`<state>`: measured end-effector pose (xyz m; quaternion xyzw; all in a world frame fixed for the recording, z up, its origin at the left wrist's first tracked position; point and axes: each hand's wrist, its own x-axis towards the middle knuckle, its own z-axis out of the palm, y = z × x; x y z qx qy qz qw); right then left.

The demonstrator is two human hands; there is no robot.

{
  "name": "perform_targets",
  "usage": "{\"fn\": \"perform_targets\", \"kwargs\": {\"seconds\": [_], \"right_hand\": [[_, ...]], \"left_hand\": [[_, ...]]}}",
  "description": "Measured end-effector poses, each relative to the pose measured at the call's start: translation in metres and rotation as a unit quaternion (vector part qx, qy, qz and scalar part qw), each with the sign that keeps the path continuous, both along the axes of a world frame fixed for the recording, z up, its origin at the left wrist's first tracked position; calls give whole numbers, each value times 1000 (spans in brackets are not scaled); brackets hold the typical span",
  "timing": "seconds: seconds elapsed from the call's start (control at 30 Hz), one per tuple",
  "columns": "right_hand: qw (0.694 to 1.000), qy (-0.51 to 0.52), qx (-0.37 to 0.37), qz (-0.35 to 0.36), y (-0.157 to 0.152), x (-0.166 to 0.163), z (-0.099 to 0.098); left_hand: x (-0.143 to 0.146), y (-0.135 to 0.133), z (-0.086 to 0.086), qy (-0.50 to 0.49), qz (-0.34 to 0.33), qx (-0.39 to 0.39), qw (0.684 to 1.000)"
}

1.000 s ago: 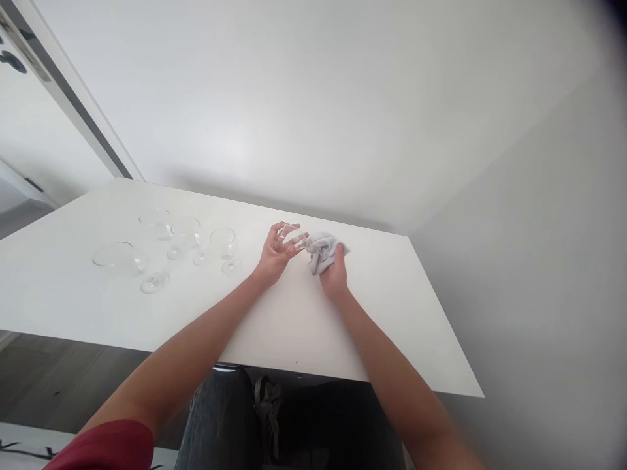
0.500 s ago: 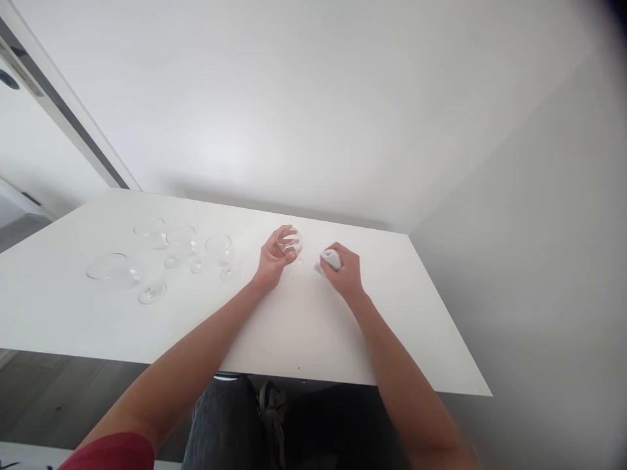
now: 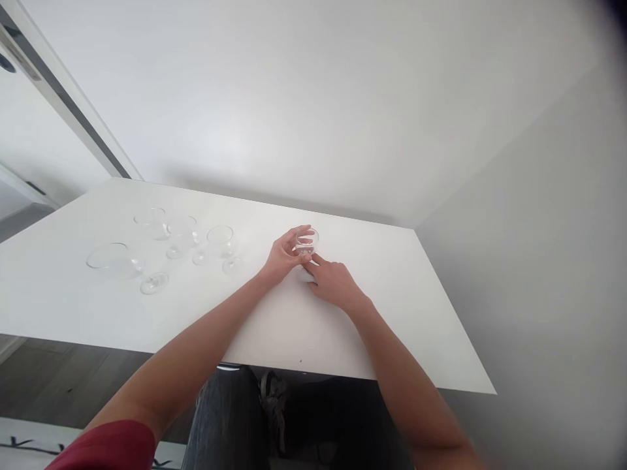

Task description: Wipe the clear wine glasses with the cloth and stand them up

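Near the table's far side, my left hand [image 3: 287, 256] is wrapped round the bowl of a clear stemmed glass [image 3: 308, 239]. My right hand [image 3: 330, 279] is closed on a white cloth [image 3: 307, 275], pressed around the lower part of that same glass. Its stem and foot are hidden by the fingers and the cloth. Both hands meet at the glass, with fingertips touching or nearly so.
Several clear stemmed glasses stand on the left of the white table [image 3: 255, 326], among them a large wide one [image 3: 115, 261] and a smaller one [image 3: 220, 241]. A white wall [image 3: 313, 117] rises behind the table. A door frame [image 3: 73, 98] is at the left.
My right hand has moved left with the cloth, from beside the glass onto its lower part. My left hand and the glass have shifted slightly right.
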<state>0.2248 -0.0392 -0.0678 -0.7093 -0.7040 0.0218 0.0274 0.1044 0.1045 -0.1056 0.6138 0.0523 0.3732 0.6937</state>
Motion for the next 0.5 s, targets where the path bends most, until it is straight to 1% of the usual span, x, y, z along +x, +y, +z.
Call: {"fn": "perform_targets", "kwargs": {"seconds": [0.13, 0.2, 0.23, 0.3, 0.4, 0.43, 0.5], "right_hand": [[999, -24, -40, -16, -2, -4, 4], [998, -29, -46, -41, -2, -5, 5], [996, -31, -50, -65, -2, -4, 5], [989, -33, -62, -129, -3, -3, 6], [972, -30, -82, -219, -3, 2, 5], [968, -26, -85, -236, -3, 3, 5], [963, -13, -83, -255, -3, 6, 4]], "left_hand": [[2, 0, -1, 12, -22, 11, 1000], [3, 1, -1, 13, -23, 15, 1000], [3, 1, -1, 15, -14, 13, 1000], [3, 1, -2, 24, 32, -11, 999], [2, 3, -3, 50, 113, -76, 989], [2, 3, -3, 64, 132, -89, 985], [0, 3, -4, 94, 158, -92, 979]]}}
